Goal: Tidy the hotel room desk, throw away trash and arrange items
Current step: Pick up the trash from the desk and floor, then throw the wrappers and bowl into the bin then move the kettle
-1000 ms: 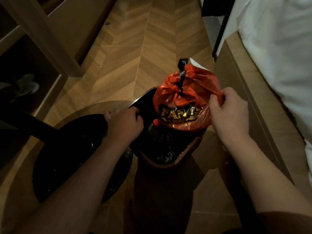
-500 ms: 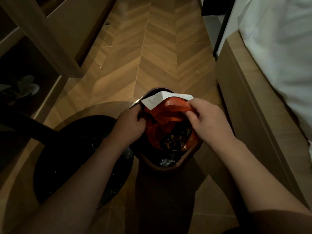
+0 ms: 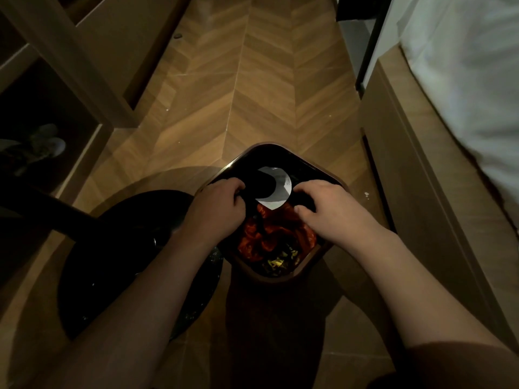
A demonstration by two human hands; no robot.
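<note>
- Head view, looking straight down: both hands are at the mouth of the waste bin, a dark, square-cornered bin standing on the herringbone wood floor.
- The left hand is at the bin's left rim, fingers curled down over the edge of the black liner; it appears to grip that edge, though the fingertips are lost in the dark.
- The right hand sits over the right side of the opening, fingers bent down into the bin. Whether it holds anything, I cannot tell; the tips are hidden.
- And there is the trash: the red plastic bag lies crumpled inside the bin, below and between the two hands, with yellow print showing at its near edge.
- A white paper slip curls up in the bin just beyond the bag, between the hands.
- Just left of the bin, a round black base rests on the floor, under the left forearm.
- Right side: a wooden bed frame with white bedding on it.
</note>
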